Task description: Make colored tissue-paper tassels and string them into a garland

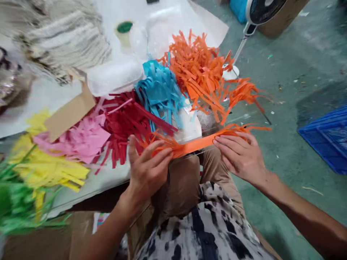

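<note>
A strip of orange fringed tissue paper (199, 144) is stretched between my hands above my lap, with a flat middle and cut fringes at both ends. My left hand (150, 162) pinches its left end, the index finger raised. At the other end, my right hand (241, 155) grips it between thumb and fingers. Just beyond lie piles of fringed paper: dark red (124, 126), blue (162, 90) and a large orange heap (197, 68). Some loose orange fringe (244, 94) hangs out past the table's right side.
Pink (81, 141), yellow (48, 166) and green fringed paper (16, 202) cover the table's left part, with a cardboard piece (70, 112) on top. Stacked pale cloth (67, 39) and a tape roll (124, 30) lie behind. A fan (248, 29) and a blue crate (328, 137) stand right.
</note>
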Available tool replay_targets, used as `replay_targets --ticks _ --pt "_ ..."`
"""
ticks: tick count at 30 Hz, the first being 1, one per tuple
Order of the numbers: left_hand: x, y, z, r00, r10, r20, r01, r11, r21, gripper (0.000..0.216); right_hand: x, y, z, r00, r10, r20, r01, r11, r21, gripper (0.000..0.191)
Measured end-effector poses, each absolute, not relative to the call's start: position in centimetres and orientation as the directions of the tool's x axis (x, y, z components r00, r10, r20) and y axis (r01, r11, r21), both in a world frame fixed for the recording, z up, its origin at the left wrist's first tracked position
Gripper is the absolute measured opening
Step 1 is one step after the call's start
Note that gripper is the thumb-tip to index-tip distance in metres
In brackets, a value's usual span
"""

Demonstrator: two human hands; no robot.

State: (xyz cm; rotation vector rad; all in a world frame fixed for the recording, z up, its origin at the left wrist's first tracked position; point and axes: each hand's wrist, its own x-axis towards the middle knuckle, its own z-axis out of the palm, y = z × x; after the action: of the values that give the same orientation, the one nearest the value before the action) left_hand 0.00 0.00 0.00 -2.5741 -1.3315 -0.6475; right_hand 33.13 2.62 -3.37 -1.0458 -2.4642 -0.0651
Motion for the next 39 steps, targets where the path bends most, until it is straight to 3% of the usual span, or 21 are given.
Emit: replay_targets --ticks 4,10,13,17,20,26,34,39 --pt "2.2 -0.5 0.9 0.393 0.753 0.527 0.831 -0.536 0.146 0.024 32.5 2.9 -3.9 -0.570 0.684 0.455 0.715 0.686 -0.136 0.048" --pt "7.6 0.5 -2.8 0.482 0.740 0.469 0.717 -0.641 0.274 0.027 32.8 2.8 -4.6 -0.570 0.650 0.504 0.710 0.697 -0.096 0.044" --pt "7.5 0.8 -3.9 0.411 0.759 0.506 0.693 -0.620 0.367 0.021 33.2 3.4 -4.2 -0.561 0.651 0.512 0.670 0.720 -0.180 0.031" --pt "6.4 0.8 -3.3 0.330 0.817 0.473 0.678 -0.554 0.484 0.008 33.2 5.0 -2.6 -0.545 0.752 0.371 0.663 0.658 -0.358 0.007" --pt "6.1 0.7 -2.5 0.267 0.875 0.403 0.691 -0.466 0.553 0.006 32.9 5.8 -1.6 -0.532 0.809 0.248 0.694 0.585 -0.420 0.011" --pt "6.0 0.8 -2.0 0.146 0.940 0.310 0.797 -0.297 0.526 0.006 32.0 6.1 -0.9 -0.509 0.847 0.152 0.756 0.525 -0.392 0.014" --pt "5.8 0.7 -2.1 0.119 0.934 0.336 0.761 -0.303 0.574 0.013 31.8 6.2 -0.6 -0.473 0.870 0.142 0.748 0.481 -0.457 0.013" --pt "6.0 0.9 -1.8 0.109 0.957 0.269 0.795 -0.247 0.554 0.013 31.5 6.4 -0.4 -0.482 0.872 0.090 0.783 0.474 -0.402 0.017"
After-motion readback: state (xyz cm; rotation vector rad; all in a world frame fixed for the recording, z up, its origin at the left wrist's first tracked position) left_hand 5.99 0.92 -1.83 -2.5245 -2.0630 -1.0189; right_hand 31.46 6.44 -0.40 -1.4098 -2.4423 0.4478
